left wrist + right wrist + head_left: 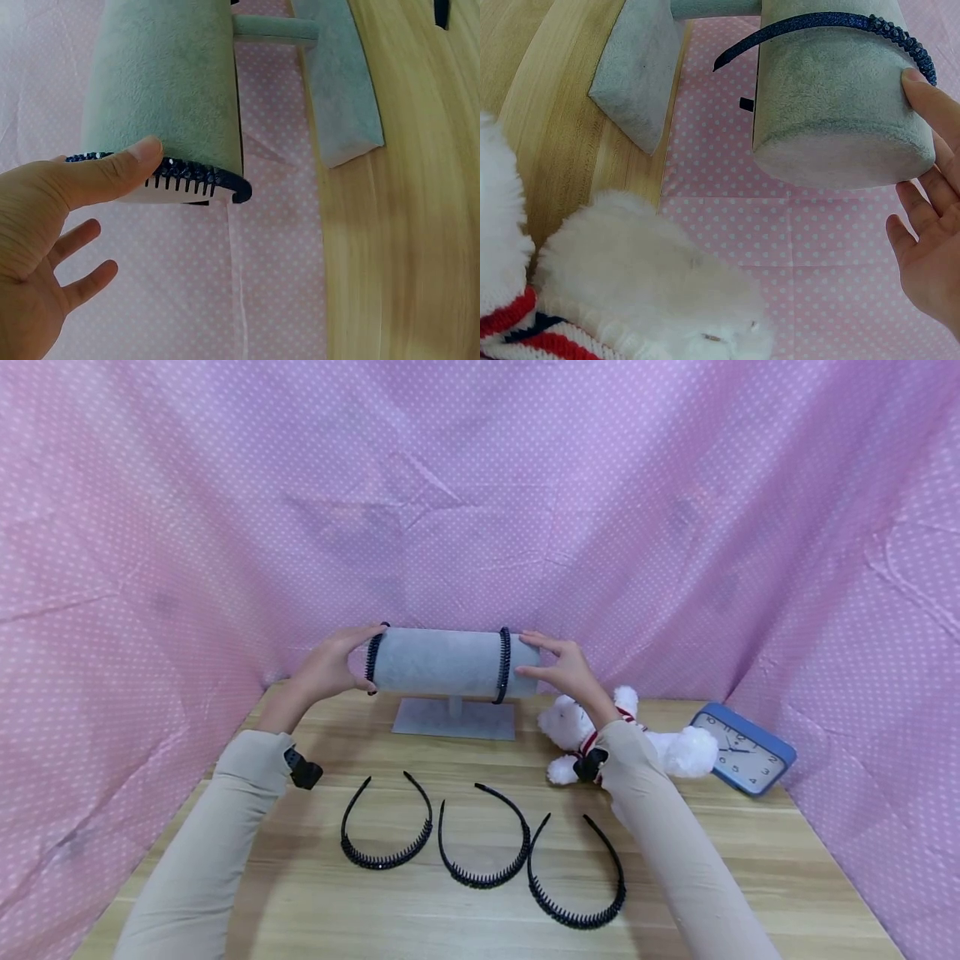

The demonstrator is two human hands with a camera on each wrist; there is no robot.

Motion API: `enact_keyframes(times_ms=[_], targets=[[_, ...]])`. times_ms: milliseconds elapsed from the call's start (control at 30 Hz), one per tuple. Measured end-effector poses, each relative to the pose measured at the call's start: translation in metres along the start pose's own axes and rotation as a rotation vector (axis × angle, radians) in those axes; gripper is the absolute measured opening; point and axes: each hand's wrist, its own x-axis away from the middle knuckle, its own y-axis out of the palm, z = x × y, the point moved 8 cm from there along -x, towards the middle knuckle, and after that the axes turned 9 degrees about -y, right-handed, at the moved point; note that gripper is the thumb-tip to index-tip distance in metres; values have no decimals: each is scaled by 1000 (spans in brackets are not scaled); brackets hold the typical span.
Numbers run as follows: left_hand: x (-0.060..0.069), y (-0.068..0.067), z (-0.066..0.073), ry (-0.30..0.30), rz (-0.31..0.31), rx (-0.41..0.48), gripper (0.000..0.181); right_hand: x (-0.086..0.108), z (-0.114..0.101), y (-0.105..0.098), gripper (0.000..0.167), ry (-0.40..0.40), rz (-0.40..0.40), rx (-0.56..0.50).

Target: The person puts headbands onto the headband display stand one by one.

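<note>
A grey velvety T-shaped display stand (438, 662) has a horizontal roll on a post and flat base. Around the roll's left end sits a black toothed headband (187, 174). My left hand (330, 664) grips this headband, its thumb on the beaded band and fingertips at the upper end. A second dark headband (817, 21) goes round the roll toward its right end. My right hand (558, 668) touches the roll's right end with thumb and fingertips, beside that band; the fingers look fairly straight. Part of its index finger is hidden behind the roll in the right wrist view.
Three black headbands (386, 862) (483, 882) (577, 920) lie in a row on the wooden table (322, 910). A white plush toy (566, 722) lies under the right forearm, with a blue-framed clock (750, 752) beside it. Pink dotted cloth (480, 510) surrounds the table.
</note>
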Motion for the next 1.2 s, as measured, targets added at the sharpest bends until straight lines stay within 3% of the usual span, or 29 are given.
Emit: enact_keyframes(times_ms=[200, 500, 833, 1200], targets=[[-4, -1, -2, 6, -21, 21, 101, 0, -1, 0, 60, -9, 6, -1], [0, 2, -1, -13, -51, -34, 107, 0, -2, 0, 59, -18, 10, -4], [-1, 1, -2, 34, 8, -22, 107, 1, -1, 0, 59, -7, 15, -8], [-4, 3, -5, -42, -2, -21, 110, 0, -3, -1, 60, -8, 11, -7]])
